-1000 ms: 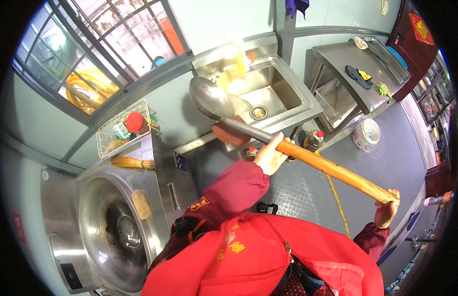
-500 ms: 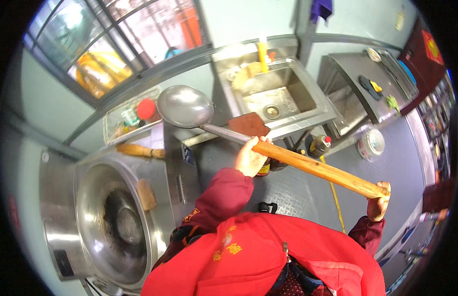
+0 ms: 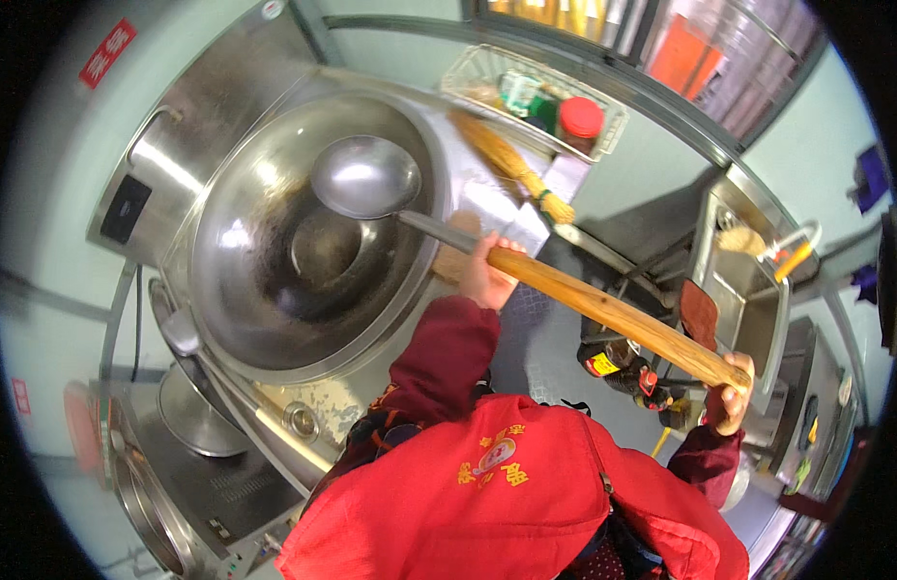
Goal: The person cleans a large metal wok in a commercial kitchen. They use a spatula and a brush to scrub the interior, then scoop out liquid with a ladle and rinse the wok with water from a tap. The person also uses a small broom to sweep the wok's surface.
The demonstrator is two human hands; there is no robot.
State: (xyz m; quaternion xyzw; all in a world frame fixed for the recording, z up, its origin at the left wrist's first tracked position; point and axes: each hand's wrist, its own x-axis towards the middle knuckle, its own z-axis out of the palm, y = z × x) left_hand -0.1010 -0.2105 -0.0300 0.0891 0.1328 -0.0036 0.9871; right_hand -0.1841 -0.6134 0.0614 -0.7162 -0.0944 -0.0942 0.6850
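Observation:
A big metal ladle [image 3: 603, 311] with a long wooden handle lies slantwise across my front, held in both hands. My left hand [image 3: 488, 277] is closed where the metal shank meets the wood. Around the handle's far right end wraps my right hand [image 3: 733, 398]. The ladle's round bowl appears over the large steel wok [image 3: 231, 314], at its upper right part. Whether the bowl touches the wok I cannot tell.
Behind the wok's right rim lie a bamboo brush [image 3: 511, 164] and a wire basket [image 3: 611, 126] holding a red-lidded jar [image 3: 580, 118]. A steel sink [image 3: 772, 319] stands at right. Dark bottles [image 3: 608, 358] stand below the handle. At lower left is a lidded pot [image 3: 202, 416].
My view has swung left, from the sink and floor toward the wok. The ladle's bowl, earlier beside the basket and sink, now appears over the wok. Both hands keep their hold.

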